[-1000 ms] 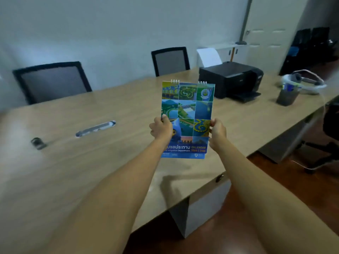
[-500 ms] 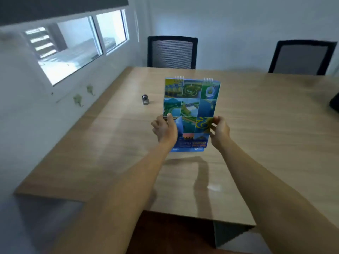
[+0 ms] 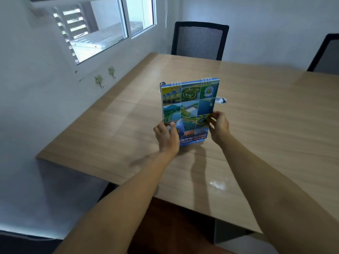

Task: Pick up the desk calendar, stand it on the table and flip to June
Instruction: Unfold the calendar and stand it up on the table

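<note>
Blue and green cover art faces me on the desk calendar (image 3: pixel 189 110), which I hold upright in the centre of the frame with its 2 sets of white wire rings at the top edge. My left hand (image 3: pixel 167 137) grips its lower left side, thumb laid over the front of the cover. My right hand (image 3: pixel 219 126) pinches the right edge a little higher up, fingertips curled onto the cover. Both hands are closed on it, so it sits between them.

The bottom edge of the calendar is low over the wooden tabletop (image 3: pixel 113 132), and a dark shadow falls just beneath it. I cannot tell whether that edge touches the wood or hangs just above it. The cover is shut, showing a grid of aerial pictures with a band of lettering near the bottom.

Behind the calendar's right edge, a small silvery object (image 3: pixel 221 100) lies on the tabletop, partly hidden. At the top centre of the frame a black mesh chair (image 3: pixel 200 41) stands at the far end, and a 2nd chair (image 3: pixel 326 55) shows at the upper right edge. A window (image 3: pixel 102 26) fills the upper left, with 2 green wall hooks (image 3: pixel 105 77) on the wall below it.
</note>
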Demonstrator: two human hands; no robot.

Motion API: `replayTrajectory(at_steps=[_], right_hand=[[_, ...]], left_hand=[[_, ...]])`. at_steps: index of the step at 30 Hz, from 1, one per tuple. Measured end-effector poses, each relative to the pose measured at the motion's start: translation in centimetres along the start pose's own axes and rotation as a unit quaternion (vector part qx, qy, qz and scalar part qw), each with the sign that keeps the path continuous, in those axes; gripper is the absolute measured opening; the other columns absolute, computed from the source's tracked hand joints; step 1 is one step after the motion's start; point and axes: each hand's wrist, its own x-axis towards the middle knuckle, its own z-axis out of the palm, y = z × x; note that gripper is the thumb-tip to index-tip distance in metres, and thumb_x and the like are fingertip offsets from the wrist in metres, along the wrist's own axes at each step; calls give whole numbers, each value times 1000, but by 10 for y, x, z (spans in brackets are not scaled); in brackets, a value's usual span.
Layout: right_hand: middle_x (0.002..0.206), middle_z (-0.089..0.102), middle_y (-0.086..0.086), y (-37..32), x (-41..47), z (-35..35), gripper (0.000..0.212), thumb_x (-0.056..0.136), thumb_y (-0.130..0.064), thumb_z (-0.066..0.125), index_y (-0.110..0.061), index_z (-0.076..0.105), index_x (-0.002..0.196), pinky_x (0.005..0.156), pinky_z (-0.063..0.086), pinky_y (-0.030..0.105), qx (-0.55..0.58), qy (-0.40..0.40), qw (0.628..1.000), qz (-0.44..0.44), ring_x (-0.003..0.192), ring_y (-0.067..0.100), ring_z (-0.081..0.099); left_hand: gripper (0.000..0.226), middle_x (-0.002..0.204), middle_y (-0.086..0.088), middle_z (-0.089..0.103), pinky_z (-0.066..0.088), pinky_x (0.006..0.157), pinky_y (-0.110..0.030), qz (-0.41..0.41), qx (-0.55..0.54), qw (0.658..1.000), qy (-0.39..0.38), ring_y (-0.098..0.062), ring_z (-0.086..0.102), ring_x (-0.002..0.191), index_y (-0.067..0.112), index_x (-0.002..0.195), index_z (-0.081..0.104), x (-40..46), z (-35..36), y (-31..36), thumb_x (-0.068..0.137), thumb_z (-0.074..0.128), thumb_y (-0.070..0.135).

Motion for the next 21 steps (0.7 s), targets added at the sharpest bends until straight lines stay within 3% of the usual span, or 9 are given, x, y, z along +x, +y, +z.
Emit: replayTrajectory(at_steps=[4, 6, 8, 10, 14, 16, 17, 19, 21], right_hand=[[66, 49, 0, 1, -3, 7, 36, 99, -15, 32, -15, 49, 68, 52, 38, 21, -25, -1, 1000, -10, 58, 11, 47], [63, 49, 1, 3, -4, 11, 37, 99, -15, 32, -15, 51, 66, 51, 39, 22, -46, -1, 999, -15, 56, 12, 47], [63, 52, 2, 7, -3, 14, 38, 99, -18, 33, -15, 52, 66, 52, 40, 24, -61, 6, 998, -23, 57, 14, 49], [69, 57, 1, 14, 1, 18, 37, 100, -23, 32, -17, 55, 72, 54, 40, 25, -81, -1, 996, -31, 62, 13, 52], [112, 61, 5, 29, 0, 28, 39, 101, -33, 27, -16, 52, 126, 62, 43, 29, -165, -18, 985, -44, 86, 14, 59], [137, 52, 6, 42, 5, 25, 48, 98, -41, 31, -24, 36, 143, 92, 50, 44, -202, -34, 976, -74, 118, 24, 55], [148, 42, 4, 47, 3, 25, 55, 97, -44, 35, -29, 26, 149, 105, 42, 44, -218, -38, 972, -85, 131, 26, 46], [157, 28, -1, 51, -17, 27, 59, 100, -38, 39, -31, 13, 153, 103, 36, 33, -236, -44, 966, -96, 140, 24, 35], [157, 29, -1, 57, -31, 28, 57, 101, -27, 43, -25, 21, 152, 96, 40, 25, -262, -55, 955, -125, 139, 21, 37]], left_hand=[[38, 125, -20, 44, 35, 96, -28, 16, 4, 999, -38, -29, 45, 118, 2, 121, 47, 12, -21, -8, 103, 31, 30], [39, 115, -19, 54, 43, 94, -31, 78, 15, 995, -68, -32, 53, 110, 3, 112, 53, 23, -38, -16, 101, 30, 33], [40, 113, -9, 60, 50, 94, -42, 152, 36, 980, -123, -28, 59, 106, 7, 118, 55, 34, -55, -22, 98, 31, 32], [39, 123, -7, 61, 49, 97, -41, 214, 87, 955, -188, -23, 59, 111, 12, 131, 51, 41, -68, -24, 100, 33, 26], [43, 137, -6, 57, 48, 97, -37, 308, 182, 902, -243, -23, 57, 122, 26, 143, 39, 48, -78, -19, 102, 28, 36], [45, 138, -4, 56, 49, 97, -38, 326, 188, 889, -261, -23, 57, 122, 29, 144, 34, 49, -78, -19, 102, 27, 40], [46, 137, -4, 57, 49, 96, -39, 334, 184, 885, -268, -24, 58, 121, 29, 145, 33, 50, -77, -20, 101, 27, 41], [47, 134, -5, 60, 50, 94, -38, 345, 182, 878, -277, -24, 60, 119, 27, 146, 31, 51, -76, -22, 101, 29, 40], [49, 133, -4, 61, 50, 92, -35, 348, 183, 873, -288, -24, 61, 116, 25, 148, 28, 53, -76, -25, 101, 30, 38]])
